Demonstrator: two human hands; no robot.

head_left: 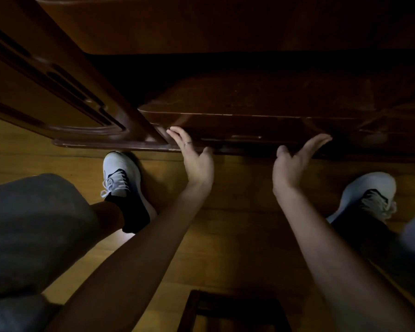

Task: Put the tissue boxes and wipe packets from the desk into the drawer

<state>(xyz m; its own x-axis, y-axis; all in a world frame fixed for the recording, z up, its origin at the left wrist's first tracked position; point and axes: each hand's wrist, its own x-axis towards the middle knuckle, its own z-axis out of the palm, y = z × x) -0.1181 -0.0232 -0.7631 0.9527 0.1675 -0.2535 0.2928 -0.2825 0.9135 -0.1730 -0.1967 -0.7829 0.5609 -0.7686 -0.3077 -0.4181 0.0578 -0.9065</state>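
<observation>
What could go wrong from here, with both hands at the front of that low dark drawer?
The left hand and right hand lie open against the drawer front, near its lower edge; fingers could get pinched if it slides in. The left shoe sits close under the cabinet edge and might be struck. The scene is dim, so whether the drawer is shut is hard to judge.

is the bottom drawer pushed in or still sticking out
Sticking out. The drawer front stands forward of the dark desk body, its top edge exposed; left hand and right hand are at its front with straight fingers.
</observation>
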